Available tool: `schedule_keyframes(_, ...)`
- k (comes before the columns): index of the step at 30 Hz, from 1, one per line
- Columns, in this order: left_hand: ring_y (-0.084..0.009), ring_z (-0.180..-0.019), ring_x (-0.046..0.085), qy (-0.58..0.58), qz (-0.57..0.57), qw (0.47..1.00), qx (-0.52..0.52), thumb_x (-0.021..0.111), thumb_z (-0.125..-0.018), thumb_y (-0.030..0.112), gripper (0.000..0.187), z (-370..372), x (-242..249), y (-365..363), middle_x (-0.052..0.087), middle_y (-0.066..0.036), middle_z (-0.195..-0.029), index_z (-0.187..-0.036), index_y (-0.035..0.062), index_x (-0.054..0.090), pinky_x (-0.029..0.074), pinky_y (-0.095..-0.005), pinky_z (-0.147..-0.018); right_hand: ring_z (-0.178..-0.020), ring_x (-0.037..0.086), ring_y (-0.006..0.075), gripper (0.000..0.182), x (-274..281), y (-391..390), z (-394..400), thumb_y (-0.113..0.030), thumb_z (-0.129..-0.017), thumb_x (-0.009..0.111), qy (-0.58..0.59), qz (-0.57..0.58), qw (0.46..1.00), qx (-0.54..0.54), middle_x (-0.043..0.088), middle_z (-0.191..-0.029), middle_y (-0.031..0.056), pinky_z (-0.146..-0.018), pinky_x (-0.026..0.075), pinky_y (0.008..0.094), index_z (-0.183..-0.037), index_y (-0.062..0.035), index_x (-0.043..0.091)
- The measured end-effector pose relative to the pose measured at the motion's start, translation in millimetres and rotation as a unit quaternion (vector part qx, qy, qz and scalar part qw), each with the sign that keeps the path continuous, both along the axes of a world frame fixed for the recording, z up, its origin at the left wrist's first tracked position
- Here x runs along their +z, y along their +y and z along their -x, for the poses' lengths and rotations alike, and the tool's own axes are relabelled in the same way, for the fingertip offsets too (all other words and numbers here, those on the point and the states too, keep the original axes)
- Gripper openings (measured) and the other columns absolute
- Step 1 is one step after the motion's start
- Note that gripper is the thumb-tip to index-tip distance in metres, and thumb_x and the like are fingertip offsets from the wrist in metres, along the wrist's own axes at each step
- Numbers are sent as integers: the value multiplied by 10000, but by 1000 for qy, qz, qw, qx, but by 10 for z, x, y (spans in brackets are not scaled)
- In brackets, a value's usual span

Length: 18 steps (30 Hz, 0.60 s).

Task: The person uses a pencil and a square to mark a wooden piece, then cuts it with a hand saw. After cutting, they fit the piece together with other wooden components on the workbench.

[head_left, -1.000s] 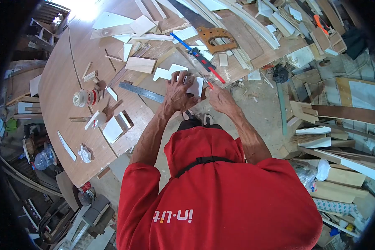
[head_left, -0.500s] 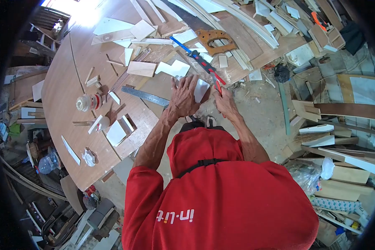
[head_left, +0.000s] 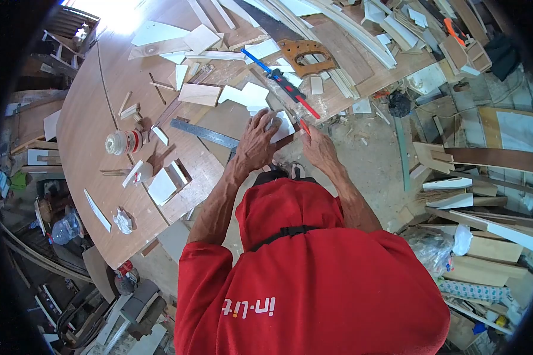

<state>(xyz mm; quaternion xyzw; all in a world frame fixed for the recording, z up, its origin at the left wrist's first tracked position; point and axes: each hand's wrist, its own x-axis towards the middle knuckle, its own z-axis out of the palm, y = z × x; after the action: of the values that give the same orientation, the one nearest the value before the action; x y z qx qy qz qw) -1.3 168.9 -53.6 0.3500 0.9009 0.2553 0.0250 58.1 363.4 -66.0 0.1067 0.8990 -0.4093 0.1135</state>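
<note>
My left hand [head_left: 256,142] is closed on a small white board piece [head_left: 284,128] at the bench's near edge, fingers over its face. A brown edge shows along the piece's lower right. Close to its right side, my right hand [head_left: 321,149] is wrapped round a slim red-handled tool [head_left: 304,126], whose kind I cannot make out. A metal ruler [head_left: 204,134] lies just left of my left hand. Beyond the hands rest a slim saw with a blue blade and a black and red grip [head_left: 286,86] and a wooden-handled handsaw [head_left: 305,57].
White and brown board offcuts [head_left: 199,94] litter the wooden bench [head_left: 83,148]. A jar with a red and white label [head_left: 123,142] stands at left, near a crumpled white wad [head_left: 123,220]. Stacked boards [head_left: 485,236] line the right side, by a plastic bag [head_left: 432,251].
The red-handled tool's tip has drawn back from beside the blue-bladed saw's grip. The white board piece has turned slightly, and my left hand has shifted a little on it.
</note>
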Motion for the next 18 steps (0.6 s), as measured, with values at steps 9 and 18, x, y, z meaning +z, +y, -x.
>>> schedule_keyframes(9,-385,-1296,394,-10,12,998,-54,732,-802,260,485,-12,-46,2,491,-184,-1314,-1183,-4,589,393,-448,-1061,-899,633,451,413,183,7,9,-292,-955,441,-51,-71,996,27,659,-922,283,-823,470,532,-1315,-98,493)
schedule_keyframes(18,-376,-1310,376,-35,36,996,-73,712,-766,140,501,-42,-16,72,453,-175,-1332,-1225,15,555,414,-448,-1048,-807,640,452,346,-2,-5,-20,-263,-930,477,-52,-126,990,36,647,-785,262,-733,485,539,-1193,-38,491)
